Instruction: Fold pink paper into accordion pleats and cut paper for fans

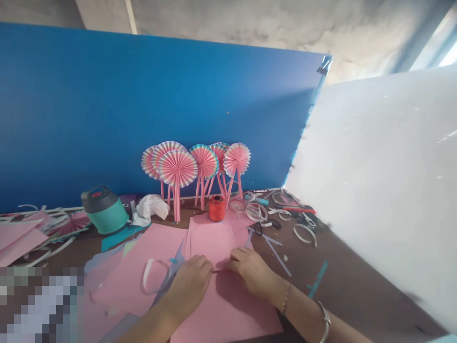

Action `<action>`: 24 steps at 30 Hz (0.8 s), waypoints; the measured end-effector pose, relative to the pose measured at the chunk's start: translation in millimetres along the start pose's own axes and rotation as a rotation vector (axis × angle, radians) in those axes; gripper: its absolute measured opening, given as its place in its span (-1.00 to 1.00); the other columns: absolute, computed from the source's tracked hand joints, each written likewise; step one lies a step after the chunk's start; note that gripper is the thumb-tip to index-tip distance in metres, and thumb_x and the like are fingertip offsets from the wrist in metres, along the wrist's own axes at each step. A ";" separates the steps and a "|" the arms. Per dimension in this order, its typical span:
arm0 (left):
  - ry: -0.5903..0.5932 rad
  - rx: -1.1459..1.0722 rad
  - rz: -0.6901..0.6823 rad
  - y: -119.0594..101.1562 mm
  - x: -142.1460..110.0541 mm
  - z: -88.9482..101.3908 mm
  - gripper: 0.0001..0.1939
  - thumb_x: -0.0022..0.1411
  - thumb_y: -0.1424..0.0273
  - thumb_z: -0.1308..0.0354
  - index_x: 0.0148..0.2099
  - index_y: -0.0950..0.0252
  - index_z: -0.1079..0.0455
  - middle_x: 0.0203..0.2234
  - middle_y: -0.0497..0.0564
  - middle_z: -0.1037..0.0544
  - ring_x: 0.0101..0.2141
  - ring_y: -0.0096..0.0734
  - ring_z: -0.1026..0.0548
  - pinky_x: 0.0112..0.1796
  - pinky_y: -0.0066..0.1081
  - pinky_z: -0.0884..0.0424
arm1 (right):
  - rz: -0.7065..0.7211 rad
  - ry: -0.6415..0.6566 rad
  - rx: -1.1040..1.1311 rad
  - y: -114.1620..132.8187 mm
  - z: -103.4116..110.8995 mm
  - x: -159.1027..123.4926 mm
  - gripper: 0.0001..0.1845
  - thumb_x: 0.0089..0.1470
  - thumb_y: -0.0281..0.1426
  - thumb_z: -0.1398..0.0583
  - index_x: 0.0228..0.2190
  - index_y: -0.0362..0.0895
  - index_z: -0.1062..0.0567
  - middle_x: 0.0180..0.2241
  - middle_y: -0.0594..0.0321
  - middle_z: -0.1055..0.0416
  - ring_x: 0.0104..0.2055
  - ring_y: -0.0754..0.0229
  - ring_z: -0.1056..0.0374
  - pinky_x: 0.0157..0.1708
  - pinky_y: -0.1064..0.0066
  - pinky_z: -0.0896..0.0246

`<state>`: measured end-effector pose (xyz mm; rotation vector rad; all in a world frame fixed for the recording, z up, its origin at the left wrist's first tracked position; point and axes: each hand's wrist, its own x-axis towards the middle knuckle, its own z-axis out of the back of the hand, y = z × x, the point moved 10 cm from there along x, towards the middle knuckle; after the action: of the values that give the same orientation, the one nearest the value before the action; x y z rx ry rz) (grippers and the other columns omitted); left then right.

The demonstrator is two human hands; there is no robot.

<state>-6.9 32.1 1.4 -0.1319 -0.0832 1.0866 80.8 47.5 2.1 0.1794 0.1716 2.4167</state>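
In the head view a pink paper sheet (212, 240) lies in front of me over larger pink paper (228, 312). My left hand (193, 283) has its fingers curled together at the sheet's near left edge. At the near right edge my right hand (252, 271) is closed in the same way, with bracelets on that wrist. A thin dark line of the paper's edge shows between the hands, a little raised. Both thumbs are mostly hidden. Just beyond the sheet stands a red spool of thread (217, 209).
Several round pleated paper fans (177, 168) on pink stems lean against the blue board (107, 109). A green flask (107, 212) and crumpled white material (152, 209) stand at left. Scissors (266, 226), paper strips (305, 234) and scraps lie at right beside a white panel (385, 190).
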 end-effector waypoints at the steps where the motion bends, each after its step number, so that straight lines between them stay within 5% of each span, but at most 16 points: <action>1: -0.032 -0.066 0.008 4.0 -0.6 3.0 -0.70 0.28 0.54 0.14 -0.21 0.25 -0.42 -0.30 0.03 -0.46 -0.22 -0.29 -0.41 -0.21 -0.30 -0.31 | -0.006 0.005 0.029 -1.4 1.1 -0.6 -0.64 -0.02 -0.59 -0.07 -0.19 -0.08 -0.47 -0.29 0.18 -0.35 -0.24 0.16 -0.22 -0.26 0.36 -0.04; 9: -0.097 -0.309 0.092 30.5 1.2 2.4 -0.71 0.25 0.48 0.12 -0.25 0.20 -0.45 -0.32 -0.03 -0.52 -0.22 -0.37 -0.44 -0.18 -0.38 -0.30 | -0.138 -0.136 0.343 -24.3 12.2 -2.6 -0.77 -0.03 -0.62 -0.07 -0.33 -0.19 -0.44 -0.37 0.20 -0.43 -0.33 0.21 -0.30 -0.31 0.43 -0.15; 14: -0.107 -0.390 0.165 40.4 4.6 5.6 -0.76 0.23 0.45 0.10 -0.30 0.22 -0.41 -0.33 -0.03 -0.53 -0.23 -0.38 -0.46 -0.18 -0.38 -0.30 | -0.103 -0.207 0.436 -27.3 16.0 -0.2 -0.77 0.01 -0.63 -0.07 -0.38 -0.16 -0.47 -0.37 0.23 -0.44 -0.31 0.24 -0.31 -0.27 0.45 -0.16; 24: -0.128 -0.405 0.159 45.0 7.5 4.5 -0.73 0.21 0.45 0.10 -0.31 0.22 -0.44 -0.33 0.01 -0.52 -0.19 -0.34 -0.43 -0.12 -0.35 -0.29 | -0.157 -0.238 0.403 -34.8 16.4 3.8 -0.82 -0.02 -0.62 -0.13 -0.54 -0.17 -0.44 -0.47 0.28 -0.36 -0.41 0.27 -0.24 -0.37 0.48 -0.09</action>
<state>-43.4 59.7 -0.8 -0.4381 -0.4144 1.2266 103.1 77.4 12.6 0.6098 0.5419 2.1603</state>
